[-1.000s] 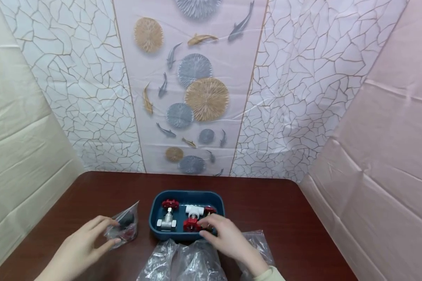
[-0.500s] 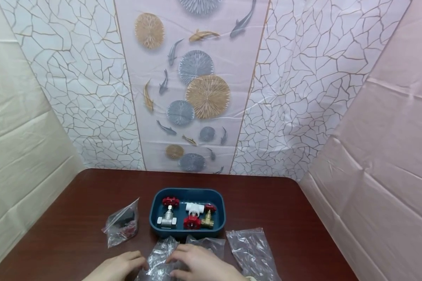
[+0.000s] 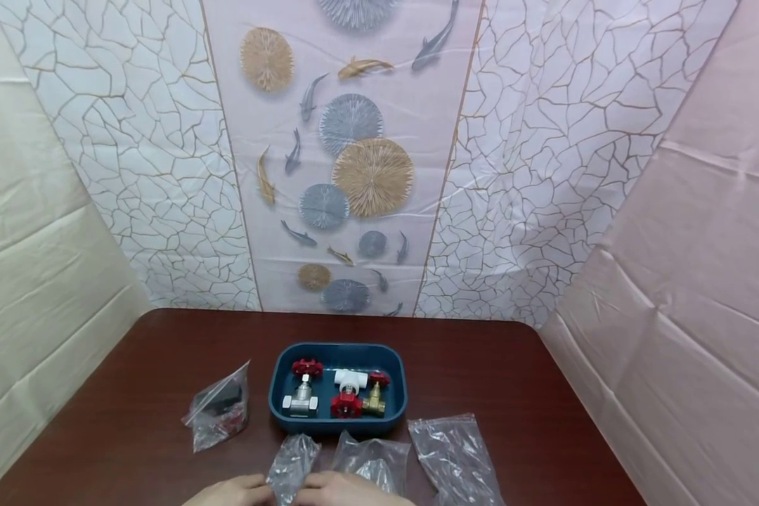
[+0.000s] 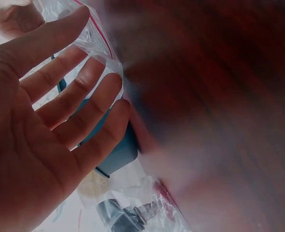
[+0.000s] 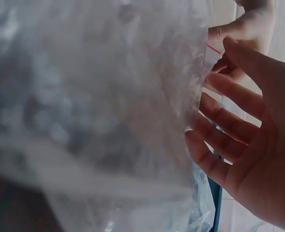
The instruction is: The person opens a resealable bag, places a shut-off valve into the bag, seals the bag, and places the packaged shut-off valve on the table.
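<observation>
At the bottom edge of the head view, my left hand (image 3: 237, 492) and right hand (image 3: 348, 490) lie on either side of a crumpled clear zip bag (image 3: 293, 460). The left wrist view shows my left fingers (image 4: 87, 113) loosely extended beside clear plastic with a red zip line. Relaxed right fingers (image 5: 224, 130) reach the edge of the clear plastic in the right wrist view. Neither hand plainly pinches it. Behind them stands a blue tray (image 3: 338, 426) with a silver valve (image 3: 301, 393), a white valve with a red wheel (image 3: 348, 393) and a brass valve (image 3: 374, 397).
Another clear bag (image 3: 376, 460) lies just right of the hands, and a flat zip bag (image 3: 455, 457) farther right. To the left sits a filled zip bag (image 3: 220, 411) with dark and red parts inside. The brown table (image 3: 481, 365) meets patterned cloth walls at its back and sides.
My right hand has left the tray and my left hand the filled bag at left. Both have drawn back toward the near edge, around the middle bag. The tray's valves stay put.
</observation>
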Demonstrator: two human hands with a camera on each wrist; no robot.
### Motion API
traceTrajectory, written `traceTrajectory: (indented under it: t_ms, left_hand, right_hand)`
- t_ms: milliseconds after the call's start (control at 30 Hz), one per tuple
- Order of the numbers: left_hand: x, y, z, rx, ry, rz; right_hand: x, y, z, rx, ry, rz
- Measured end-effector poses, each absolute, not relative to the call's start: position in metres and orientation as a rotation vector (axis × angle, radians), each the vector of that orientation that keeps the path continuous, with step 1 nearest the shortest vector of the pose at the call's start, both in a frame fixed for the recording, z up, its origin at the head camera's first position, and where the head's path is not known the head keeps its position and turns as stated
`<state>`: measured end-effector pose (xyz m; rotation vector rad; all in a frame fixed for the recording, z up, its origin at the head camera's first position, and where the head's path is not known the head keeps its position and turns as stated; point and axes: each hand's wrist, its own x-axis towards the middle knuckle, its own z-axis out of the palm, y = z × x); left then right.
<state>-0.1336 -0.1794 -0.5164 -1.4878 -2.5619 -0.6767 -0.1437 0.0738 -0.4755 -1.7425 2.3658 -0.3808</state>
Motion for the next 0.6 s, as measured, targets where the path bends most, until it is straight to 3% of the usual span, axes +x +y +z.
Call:
traceTrajectory:
  t_ms: [167,600]
  left_hand:
    - [-0.135,-0.180,-0.514,-1.525,-2.640,-0.681]
    - [-0.142,-0.178,-0.490,-1.623,-2.606,-0.830]
  right_hand:
    - [-0.144,0.074,-0.480,-1.863,2.380,-0.261]
    - [-0.145,0.075,-0.463,-1.638,2.419,-0.528]
